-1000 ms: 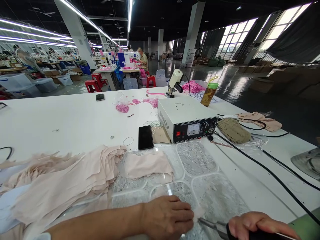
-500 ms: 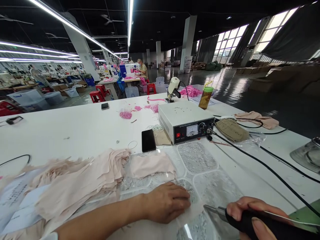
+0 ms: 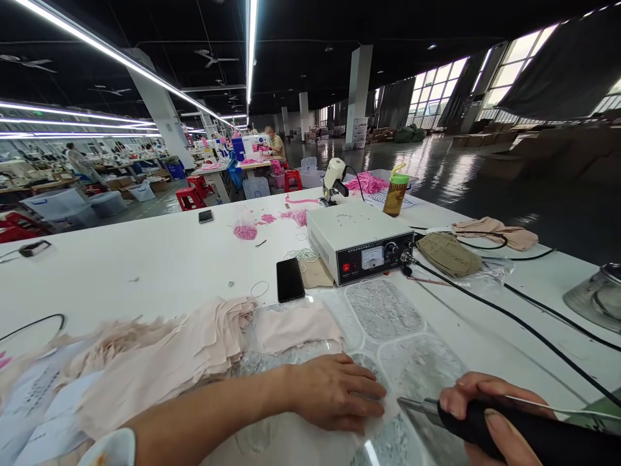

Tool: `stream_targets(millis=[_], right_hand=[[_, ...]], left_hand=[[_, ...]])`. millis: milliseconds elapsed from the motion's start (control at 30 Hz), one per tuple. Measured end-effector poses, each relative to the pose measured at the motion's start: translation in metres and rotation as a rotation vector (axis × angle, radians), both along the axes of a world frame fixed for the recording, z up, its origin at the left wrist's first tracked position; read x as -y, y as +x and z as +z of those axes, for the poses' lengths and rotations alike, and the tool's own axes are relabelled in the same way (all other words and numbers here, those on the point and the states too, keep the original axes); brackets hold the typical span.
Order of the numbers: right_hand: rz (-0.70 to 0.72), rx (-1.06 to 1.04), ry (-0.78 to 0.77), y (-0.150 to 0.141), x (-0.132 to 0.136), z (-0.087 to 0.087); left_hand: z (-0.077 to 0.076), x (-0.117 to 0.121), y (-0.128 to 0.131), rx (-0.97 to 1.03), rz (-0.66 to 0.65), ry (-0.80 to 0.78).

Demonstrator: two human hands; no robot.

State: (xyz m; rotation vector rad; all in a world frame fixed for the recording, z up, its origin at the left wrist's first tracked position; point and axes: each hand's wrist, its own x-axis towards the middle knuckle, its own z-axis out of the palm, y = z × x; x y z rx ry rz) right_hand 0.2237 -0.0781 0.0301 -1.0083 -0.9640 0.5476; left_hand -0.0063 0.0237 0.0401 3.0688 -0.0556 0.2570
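My left hand (image 3: 339, 391) lies flat, fingers stretched out, pressing a pale fabric piece (image 3: 383, 421) onto a clear glass plate (image 3: 388, 317) at the table's near edge. My right hand (image 3: 485, 414) is wrapped round the black handle of a hand-held cutting tool (image 3: 514, 430); its metal tip (image 3: 417, 408) points left, just right of my left fingertips. A black cable (image 3: 509, 320) runs from the tool back to a white control box (image 3: 361, 239) with a dial and knobs.
A stack of pale pink fabric pieces (image 3: 160, 356) lies at left, one folded piece (image 3: 295, 323) beside it. A black phone (image 3: 290, 279), a drink bottle (image 3: 395, 193), pink trimmings (image 3: 245, 231) and a tan pouch (image 3: 449, 254) sit on the white table (image 3: 121, 259). A person works far behind.
The view has tilted up and my hands appear higher in it. My left hand slid slightly right over the fabric piece; the tool tip stays close beside it.
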Motion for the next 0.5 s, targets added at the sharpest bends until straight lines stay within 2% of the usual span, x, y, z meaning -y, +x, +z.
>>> stream_targets(millis=[200, 367, 500], right_hand=[[-0.001, -0.051, 0.037, -0.008, -0.008, 0.011], [0.018, -0.129, 0.052, -0.012, -0.010, 0.018], [0.031, -0.177, 0.060, -0.011, -0.012, 0.015]], left_hand=[[0.006, -0.009, 0.003, -0.040, -0.093, 0.072], [0.000, -0.017, 0.003, -0.024, -0.184, 0.059], [-0.006, -0.023, 0.003, -0.046, -0.221, 0.034]])
